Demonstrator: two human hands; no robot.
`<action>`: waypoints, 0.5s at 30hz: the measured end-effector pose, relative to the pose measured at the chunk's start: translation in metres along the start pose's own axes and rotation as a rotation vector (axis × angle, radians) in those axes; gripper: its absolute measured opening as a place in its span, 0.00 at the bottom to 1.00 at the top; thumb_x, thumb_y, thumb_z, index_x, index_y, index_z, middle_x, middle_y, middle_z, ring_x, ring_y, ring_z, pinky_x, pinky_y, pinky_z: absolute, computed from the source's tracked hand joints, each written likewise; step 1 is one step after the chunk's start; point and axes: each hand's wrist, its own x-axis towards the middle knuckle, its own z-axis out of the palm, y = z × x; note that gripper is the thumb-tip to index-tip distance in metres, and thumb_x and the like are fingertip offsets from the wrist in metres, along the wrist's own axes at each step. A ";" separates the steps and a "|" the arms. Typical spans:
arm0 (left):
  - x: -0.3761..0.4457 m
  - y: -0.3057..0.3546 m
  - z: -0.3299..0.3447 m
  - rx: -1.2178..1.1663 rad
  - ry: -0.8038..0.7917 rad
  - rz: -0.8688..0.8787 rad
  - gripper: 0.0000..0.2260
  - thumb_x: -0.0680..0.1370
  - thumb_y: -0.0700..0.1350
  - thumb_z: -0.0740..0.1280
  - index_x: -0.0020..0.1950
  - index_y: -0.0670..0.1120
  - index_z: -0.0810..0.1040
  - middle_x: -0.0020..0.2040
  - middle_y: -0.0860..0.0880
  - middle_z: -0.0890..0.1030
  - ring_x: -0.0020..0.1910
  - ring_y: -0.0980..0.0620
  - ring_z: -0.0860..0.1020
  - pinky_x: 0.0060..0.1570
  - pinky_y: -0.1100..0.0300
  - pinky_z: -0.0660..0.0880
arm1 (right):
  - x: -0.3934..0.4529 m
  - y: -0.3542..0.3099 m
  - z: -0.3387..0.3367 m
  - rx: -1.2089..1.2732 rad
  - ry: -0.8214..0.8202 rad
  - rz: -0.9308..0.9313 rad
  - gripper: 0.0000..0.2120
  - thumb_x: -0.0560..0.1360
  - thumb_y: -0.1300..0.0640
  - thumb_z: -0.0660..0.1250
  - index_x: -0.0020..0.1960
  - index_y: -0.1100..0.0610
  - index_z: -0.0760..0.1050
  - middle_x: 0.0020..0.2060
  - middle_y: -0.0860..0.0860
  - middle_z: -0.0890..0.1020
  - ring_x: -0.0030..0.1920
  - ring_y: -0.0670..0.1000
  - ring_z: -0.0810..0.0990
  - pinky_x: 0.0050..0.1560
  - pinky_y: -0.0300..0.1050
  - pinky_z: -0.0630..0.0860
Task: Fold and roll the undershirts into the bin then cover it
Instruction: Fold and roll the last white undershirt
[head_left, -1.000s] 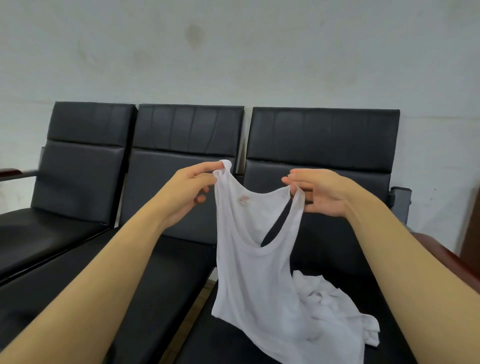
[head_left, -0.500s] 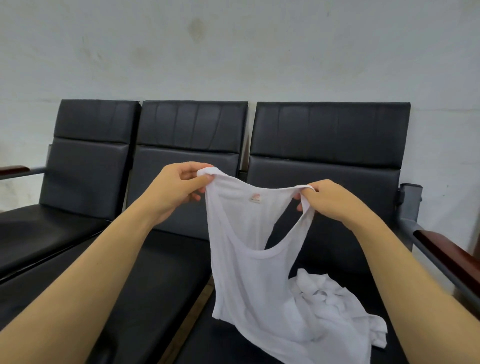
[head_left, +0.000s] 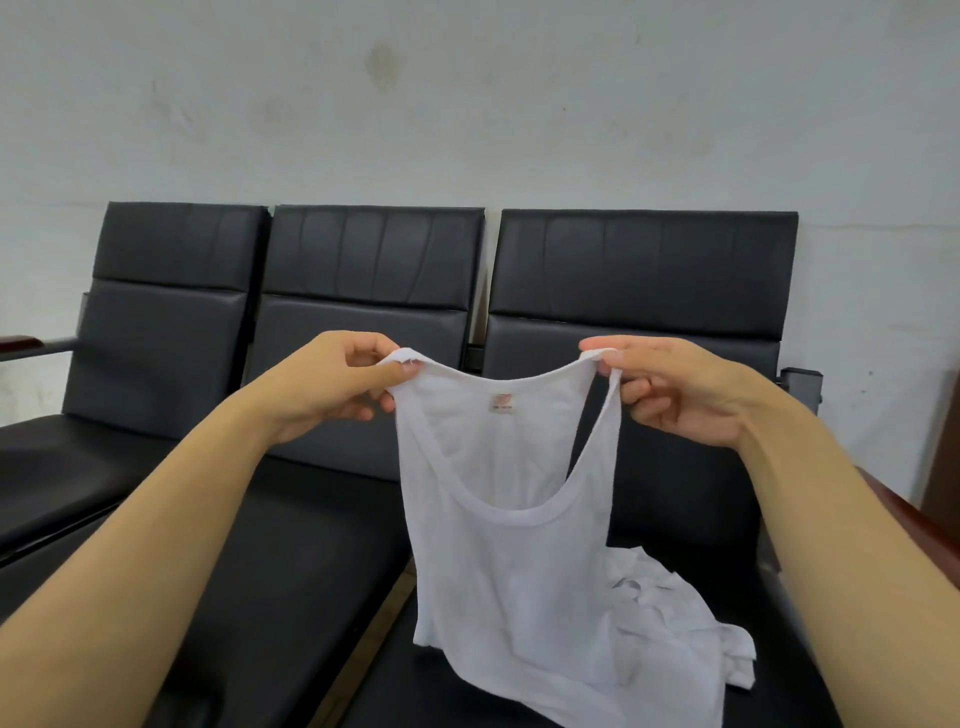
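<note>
Head view: left hand (head_left: 332, 384) and right hand (head_left: 675, 389) pinch an unfolded undershirt (head_left: 509, 545) by its straps above the seat (head_left: 291, 561); no bin visible.

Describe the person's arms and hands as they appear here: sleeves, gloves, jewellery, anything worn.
Both forearms are bare right to the bottom edge of the head view; no sleeve or cuff shows. The left hand and right hand are ungloved, with short, unpainted nails. No watch, bracelet or wristband shows on either wrist. Whether a ring is worn cannot be told.
</note>
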 end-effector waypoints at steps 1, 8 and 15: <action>-0.002 0.000 -0.001 -0.047 -0.032 -0.010 0.10 0.79 0.47 0.73 0.53 0.40 0.83 0.42 0.49 0.84 0.38 0.54 0.80 0.38 0.63 0.78 | -0.001 -0.001 0.001 0.028 -0.010 -0.005 0.17 0.74 0.56 0.74 0.63 0.57 0.84 0.41 0.49 0.82 0.34 0.44 0.74 0.27 0.32 0.68; -0.006 -0.001 -0.006 -0.251 -0.159 -0.038 0.13 0.74 0.41 0.74 0.54 0.35 0.80 0.52 0.39 0.85 0.50 0.46 0.85 0.51 0.57 0.84 | 0.004 0.000 0.015 0.111 0.096 -0.162 0.14 0.80 0.61 0.70 0.65 0.56 0.80 0.52 0.54 0.87 0.54 0.51 0.87 0.42 0.34 0.81; -0.006 -0.005 -0.008 -0.278 -0.165 -0.038 0.12 0.74 0.41 0.72 0.53 0.35 0.80 0.52 0.38 0.85 0.51 0.44 0.86 0.49 0.57 0.84 | 0.006 0.003 0.016 0.017 0.147 -0.215 0.12 0.79 0.63 0.71 0.62 0.62 0.81 0.54 0.58 0.87 0.56 0.53 0.87 0.50 0.39 0.83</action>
